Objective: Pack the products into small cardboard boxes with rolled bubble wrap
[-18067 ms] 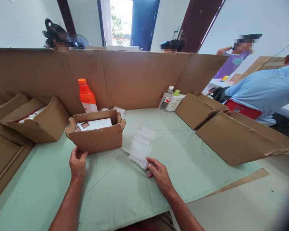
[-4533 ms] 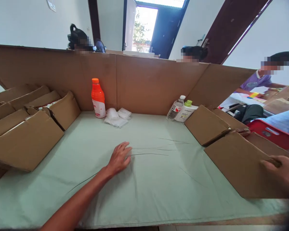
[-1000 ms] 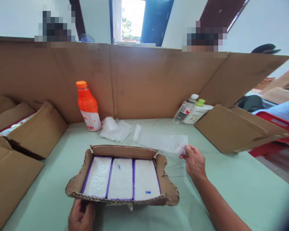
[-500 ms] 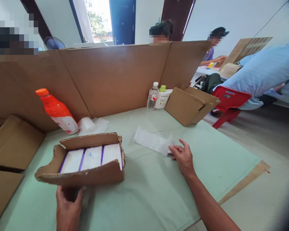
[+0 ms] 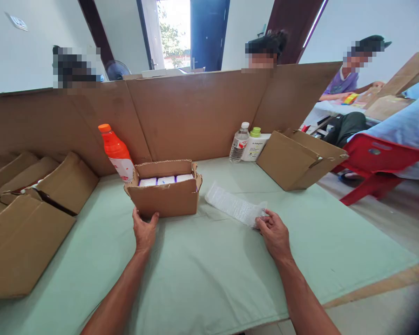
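Observation:
A small open cardboard box [image 5: 165,197] stands on the green table cover [image 5: 202,270], with three white purple-edged packs [image 5: 165,180] side by side inside. My left hand [image 5: 144,231] grips the box's near bottom edge, thumb and fingers against its front wall. To its right a strip of clear bubble wrap [image 5: 234,204] lies flat on the cover. My right hand [image 5: 274,234] pinches the strip's near end, fingers closed on it.
An orange bottle [image 5: 116,151] stands behind the box by the cardboard partition [image 5: 195,111]. A water bottle [image 5: 239,143] and lotion bottle [image 5: 255,145] stand farther right. Closed cartons lie left [image 5: 24,242] and right [image 5: 296,160]. A red chair [image 5: 377,163] and several people sit beyond.
The box has been pushed farther from me and set level. My left hand stays at its near edge. My right hand has closed on the bubble wrap's end.

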{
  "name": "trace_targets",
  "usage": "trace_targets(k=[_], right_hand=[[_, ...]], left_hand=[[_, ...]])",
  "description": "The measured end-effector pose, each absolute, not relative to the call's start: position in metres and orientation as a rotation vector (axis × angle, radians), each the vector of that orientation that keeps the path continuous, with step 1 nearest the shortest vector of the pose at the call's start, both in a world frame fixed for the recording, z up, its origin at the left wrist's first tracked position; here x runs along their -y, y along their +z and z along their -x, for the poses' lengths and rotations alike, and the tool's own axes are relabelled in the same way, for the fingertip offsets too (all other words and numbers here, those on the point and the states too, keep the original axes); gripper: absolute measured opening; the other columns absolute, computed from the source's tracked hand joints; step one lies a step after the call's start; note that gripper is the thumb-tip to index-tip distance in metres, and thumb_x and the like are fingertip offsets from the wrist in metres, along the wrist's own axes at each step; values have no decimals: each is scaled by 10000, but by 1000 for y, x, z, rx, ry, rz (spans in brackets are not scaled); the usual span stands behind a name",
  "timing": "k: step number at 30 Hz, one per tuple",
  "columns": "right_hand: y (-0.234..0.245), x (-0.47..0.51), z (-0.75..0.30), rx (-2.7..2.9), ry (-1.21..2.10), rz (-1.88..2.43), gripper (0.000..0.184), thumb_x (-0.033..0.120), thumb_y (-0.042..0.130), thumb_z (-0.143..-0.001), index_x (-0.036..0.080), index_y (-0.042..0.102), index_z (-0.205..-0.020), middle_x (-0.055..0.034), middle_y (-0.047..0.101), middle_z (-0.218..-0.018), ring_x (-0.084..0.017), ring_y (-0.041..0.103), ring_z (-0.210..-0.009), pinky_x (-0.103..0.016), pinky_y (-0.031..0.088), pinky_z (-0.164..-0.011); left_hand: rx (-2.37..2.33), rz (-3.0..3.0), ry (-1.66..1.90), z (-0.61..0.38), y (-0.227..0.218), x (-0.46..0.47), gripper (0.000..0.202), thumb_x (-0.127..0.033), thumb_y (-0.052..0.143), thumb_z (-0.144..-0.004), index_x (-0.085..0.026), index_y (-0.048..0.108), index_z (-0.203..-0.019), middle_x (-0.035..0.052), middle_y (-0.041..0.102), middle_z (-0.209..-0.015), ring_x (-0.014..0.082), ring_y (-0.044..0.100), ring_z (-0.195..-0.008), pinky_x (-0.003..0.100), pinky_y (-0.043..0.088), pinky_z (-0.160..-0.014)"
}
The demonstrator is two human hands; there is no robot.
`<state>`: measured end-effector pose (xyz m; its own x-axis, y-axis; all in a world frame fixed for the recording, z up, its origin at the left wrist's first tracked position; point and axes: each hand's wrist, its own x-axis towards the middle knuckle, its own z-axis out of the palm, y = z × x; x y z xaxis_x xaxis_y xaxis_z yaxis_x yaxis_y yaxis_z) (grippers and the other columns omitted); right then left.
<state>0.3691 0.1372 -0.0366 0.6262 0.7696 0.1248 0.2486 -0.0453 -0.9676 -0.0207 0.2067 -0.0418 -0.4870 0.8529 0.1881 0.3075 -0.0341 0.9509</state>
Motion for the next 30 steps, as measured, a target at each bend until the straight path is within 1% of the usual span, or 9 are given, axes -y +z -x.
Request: trace_targets(k=[6, 9, 12, 16, 19, 22, 26, 28, 30], right_hand=[[-23, -120, -360, 924, 523, 1600, 309, 447, 687, -693, 182, 715, -851, -31, 683, -789, -191, 620, -738, -314, 538, -688], [-2, -93, -343, 1080, 604, 1496, 229, 422, 695, -745, 195, 708, -770, -81, 720, -1026, -238, 661, -990, -345, 532, -897], [32, -65, -323, 1361, 796, 1301, 218, 413, 690, -818, 200, 707, -775, -121, 657, -1310, -278, 596, -1243, -380, 466, -1054], [80, -44, -308, 1691, 1035, 1095, 234, 413, 637, -883, 202, 737, -881, -150, 694, -1268, -285, 670, -1151, -400, 517, -1001], [100, -35, -307, 1858, 1046, 1002, 229, 372, 610, -903, 227, 757, -1001, -140, 737, -1182, -276, 715, -1062, -383, 559, -932], [107, -26, -305, 1922, 973, 987, 207, 336, 628, -890, 275, 765, -1032, -113, 766, -1111, -283, 723, -1048, -391, 570, -930], [114, -17, -301, 1717, 996, 1082, 184, 402, 663, -861, 271, 775, -927, -110, 777, -966, -298, 745, -928, -375, 613, -793], [120, -14, -300, 1502, 1035, 1132, 244, 479, 662, -840, 259, 763, -873, -117, 766, -901, -322, 745, -875, -391, 619, -715], [124, -12, -303, 1281, 941, 1199, 291, 538, 678, -794, 266, 747, -868, -118, 755, -862, -361, 735, -865, -444, 616, -691]], left_hand=[[-1838, -1166, 1633, 3, -28, -193, 741, -318, 629, -824, -148, 314, -1472, 204, 431, -1465, 302, 408, -1416, 487, 295, -1189], [-1777, -1448, 1620, -13, -20, -150, 690, -263, 612, -847, -177, 353, -1480, 181, 409, -1502, 305, 368, -1447, 494, 274, -1210], [-1468, -1951, 1456, -32, 1, -109, 670, -184, 581, -859, -221, 368, -1493, 161, 404, -1534, 309, 371, -1455, 520, 287, -1207], [-851, -2168, 1133, -55, 51, -89, 928, -153, 601, -816, -267, 117, -1599, 159, 379, -1580, 325, 329, -1492, 556, 284, -1204], [-467, -2105, 975, -66, 79, -94, 1086, -281, 701, -803, -233, -20, -1613, 183, 469, -1521, 337, 369, -1471, 565, 282, -1193], [-327, -2024, 760, -72, 84, -102, 1067, -440, 790, -732, -192, 214, -1594, 159, 666, -1279, 330, 559, -1286, 537, 346, -1141], [-410, -1866, 483, -66, 64, -102, 518, -476, 774, -736, -195, 701, -1165, 64, 720, -987, 237, 647, -937, 353, 495, -906], [-451, -1764, 420, -56, 50, -98, 308, -437, 740, -772, -173, 727, -931, 26, 687, -862, 189, 622, -826, 278, 489, -793], [-521, -1714, 396, -43, 37, -93, 233, -387, 728, -768, -165, 706, -837, 5, 654, -795, 166, 594, -778, 243, 468, -729]])
